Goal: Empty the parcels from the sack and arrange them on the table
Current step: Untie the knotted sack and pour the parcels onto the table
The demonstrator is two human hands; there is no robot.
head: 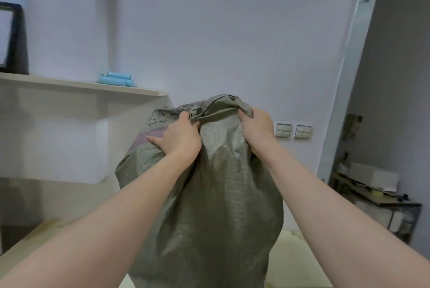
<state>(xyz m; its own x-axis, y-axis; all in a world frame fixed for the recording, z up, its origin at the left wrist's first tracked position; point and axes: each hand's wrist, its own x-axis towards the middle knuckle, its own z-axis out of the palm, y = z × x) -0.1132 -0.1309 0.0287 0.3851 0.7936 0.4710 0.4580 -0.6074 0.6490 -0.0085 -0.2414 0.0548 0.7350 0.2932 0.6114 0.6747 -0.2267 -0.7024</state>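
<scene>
A bulging grey-green woven sack (209, 194) stands upright in front of me, with black print and a purple stripe on its upper left side. My left hand (179, 135) grips a bunched fold of the fabric near the top, its thumb stretched out to the left. At the sack's upper right corner, my right hand (256, 126) grips the gathered cloth. Both arms reach forward at chest height. No parcels show; whatever the sack holds is hidden. The pale table top (293, 262) under the sack appears only at the bottom edge.
A beige wall shelf (81, 85) at the left carries light-blue rolls (116, 78) and a dark framed object (14, 39). Two wall switches (293, 130) sit right of the sack. A cluttered low rack with a white box (372, 176) stands at the right.
</scene>
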